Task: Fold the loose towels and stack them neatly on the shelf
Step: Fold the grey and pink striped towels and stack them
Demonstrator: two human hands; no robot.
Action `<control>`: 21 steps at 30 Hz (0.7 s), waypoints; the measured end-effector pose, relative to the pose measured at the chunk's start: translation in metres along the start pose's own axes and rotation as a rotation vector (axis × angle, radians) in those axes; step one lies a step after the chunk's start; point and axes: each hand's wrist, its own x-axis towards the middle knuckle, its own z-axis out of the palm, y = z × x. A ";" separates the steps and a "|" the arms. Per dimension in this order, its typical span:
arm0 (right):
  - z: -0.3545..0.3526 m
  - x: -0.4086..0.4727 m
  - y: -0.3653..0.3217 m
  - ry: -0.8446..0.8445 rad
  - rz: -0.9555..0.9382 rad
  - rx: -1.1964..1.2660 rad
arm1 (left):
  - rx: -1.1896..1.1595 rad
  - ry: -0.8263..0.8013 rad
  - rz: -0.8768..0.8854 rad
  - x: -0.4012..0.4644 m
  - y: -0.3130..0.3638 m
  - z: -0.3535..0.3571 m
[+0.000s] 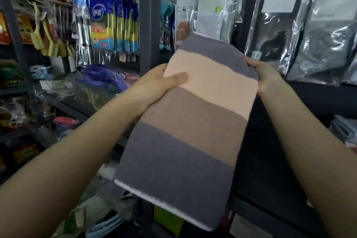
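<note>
A folded striped towel [190, 121], banded grey, peach and brown with a white edge, is held up in the air in front of a dark shelf [280, 162]. The left hand [154, 83] grips its left edge, thumb lying across the peach band. The right hand [264, 72] clasps the far right corner, fingers apparently curled behind the cloth. Plastic-wrapped packs [313, 31] stand on the shelf behind, and blue packets [102, 19] hang at left.
</note>
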 end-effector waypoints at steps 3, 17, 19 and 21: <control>-0.020 0.031 0.017 0.131 0.011 -0.170 | 0.535 0.056 0.034 0.041 -0.016 0.010; -0.093 0.044 0.067 0.367 0.061 -0.590 | 0.721 -0.159 -0.064 0.072 -0.081 0.037; -0.090 0.051 0.061 0.384 -0.060 -0.466 | 0.638 -0.084 0.010 0.081 -0.076 0.040; -0.088 0.059 0.057 0.439 -0.106 -0.372 | 0.616 -0.008 0.099 0.093 -0.070 0.042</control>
